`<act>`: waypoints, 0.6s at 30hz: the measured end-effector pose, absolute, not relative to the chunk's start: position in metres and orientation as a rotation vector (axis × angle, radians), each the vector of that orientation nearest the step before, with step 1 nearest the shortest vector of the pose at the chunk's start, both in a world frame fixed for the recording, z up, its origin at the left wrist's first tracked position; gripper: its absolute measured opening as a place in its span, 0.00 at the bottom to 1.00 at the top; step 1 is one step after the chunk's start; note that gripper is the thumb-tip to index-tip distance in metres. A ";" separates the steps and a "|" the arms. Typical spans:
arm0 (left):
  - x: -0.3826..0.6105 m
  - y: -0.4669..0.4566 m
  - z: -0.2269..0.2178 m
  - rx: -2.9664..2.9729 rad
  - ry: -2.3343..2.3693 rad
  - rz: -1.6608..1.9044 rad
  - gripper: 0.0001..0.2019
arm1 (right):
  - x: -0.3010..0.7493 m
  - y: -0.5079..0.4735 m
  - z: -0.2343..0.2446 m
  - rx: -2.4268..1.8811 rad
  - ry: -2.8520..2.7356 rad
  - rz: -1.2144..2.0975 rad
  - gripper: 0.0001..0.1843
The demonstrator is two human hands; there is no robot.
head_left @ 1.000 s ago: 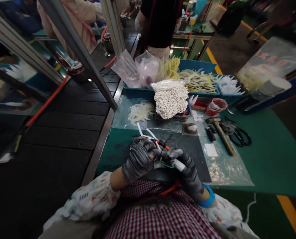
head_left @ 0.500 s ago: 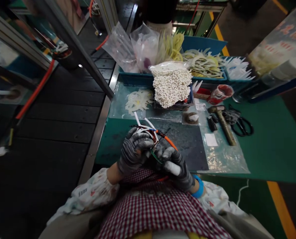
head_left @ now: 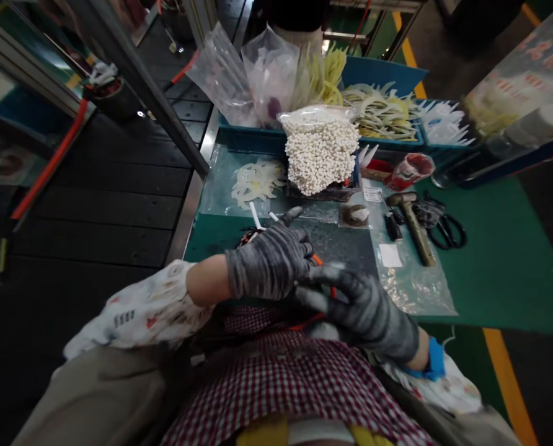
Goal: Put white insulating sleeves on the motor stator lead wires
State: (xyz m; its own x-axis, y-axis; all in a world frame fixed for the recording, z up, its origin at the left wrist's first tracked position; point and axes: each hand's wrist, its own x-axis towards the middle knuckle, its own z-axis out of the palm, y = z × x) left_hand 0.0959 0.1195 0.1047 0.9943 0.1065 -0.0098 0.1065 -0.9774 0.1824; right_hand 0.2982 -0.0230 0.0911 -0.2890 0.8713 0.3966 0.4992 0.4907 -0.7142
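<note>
Wire bundle (head_left: 256, 218) now mostly covered by left hand (head_left: 276, 257), grip unclear, work hidden; right hand (head_left: 362, 306) spread near orange cable (head_left: 317, 259).

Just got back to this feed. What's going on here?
A person in grey striped gloves is handling a part with white tubes and an orange cable. The left hand covers most of it, so its grip is hidden. The right hand is close beside it, fingers reaching toward the left hand and the cable; whether it grips anything is unclear. Off to the right, the hammer and black-handled scissors lie on the table, out of hand.
</note>
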 end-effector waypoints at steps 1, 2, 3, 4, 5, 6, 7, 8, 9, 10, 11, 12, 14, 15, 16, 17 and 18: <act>0.102 0.125 0.106 2.946 0.081 -0.057 0.09 | 0.296 -0.021 0.093 -1.198 -1.928 0.721 0.13; 0.106 0.131 0.105 2.925 0.009 -0.082 0.11 | 0.294 -0.021 0.093 -1.265 -1.875 0.816 0.12; 0.108 0.136 0.103 2.894 -0.032 -0.066 0.12 | 0.294 -0.021 0.093 -1.333 -1.822 0.904 0.12; 0.106 0.140 0.100 2.861 -0.021 -0.006 0.13 | 0.296 -0.021 0.093 -1.400 -1.782 1.005 0.12; 0.103 0.142 0.097 2.835 0.008 0.071 0.16 | 0.299 -0.023 0.092 -1.460 -1.743 1.123 0.11; 0.098 0.141 0.094 2.819 0.062 0.164 0.20 | 0.302 -0.026 0.090 -1.502 -1.702 1.207 0.11; 0.092 0.138 0.092 2.808 0.142 0.267 0.24 | 0.306 -0.029 0.087 -1.521 -1.669 1.239 0.11; 0.085 0.133 0.090 2.794 0.235 0.374 0.26 | 0.309 -0.031 0.084 -1.518 -1.645 1.223 0.11; 0.080 0.126 0.089 2.775 0.322 0.480 0.27 | 0.312 -0.033 0.080 -1.492 -1.625 1.158 0.11; 0.075 0.118 0.088 2.754 0.390 0.578 0.28 | 0.314 -0.035 0.076 -1.457 -1.606 1.070 0.10; 0.071 0.109 0.086 2.743 0.435 0.662 0.29 | 0.314 -0.036 0.072 -1.414 -1.591 0.973 0.09; 0.069 0.100 0.084 2.746 0.458 0.725 0.30 | 0.314 -0.035 0.068 -1.367 -1.588 0.886 0.09; 0.068 0.083 0.077 2.787 0.495 0.789 0.31 | 0.311 -0.033 0.062 -1.262 -1.613 0.762 0.09; 0.069 0.076 0.072 2.809 0.536 0.818 0.28 | 0.308 -0.030 0.061 -1.220 -1.619 0.724 0.10; 0.071 0.071 0.065 2.824 0.591 0.848 0.23 | 0.304 -0.027 0.060 -1.194 -1.606 0.700 0.10; 0.074 0.066 0.059 2.827 0.651 0.875 0.18 | 0.299 -0.024 0.059 -1.179 -1.564 0.681 0.09; 0.076 0.062 0.052 2.825 0.702 0.905 0.15 | 0.292 -0.020 0.058 -1.184 -1.487 0.667 0.07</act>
State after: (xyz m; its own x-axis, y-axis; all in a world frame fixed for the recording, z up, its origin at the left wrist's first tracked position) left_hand 0.0764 0.0621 0.0516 0.7182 0.4537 0.5275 0.3982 -0.8898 0.2230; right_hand 0.2918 -0.0200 0.0582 0.0643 0.9192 0.3884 0.3210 0.3494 -0.8802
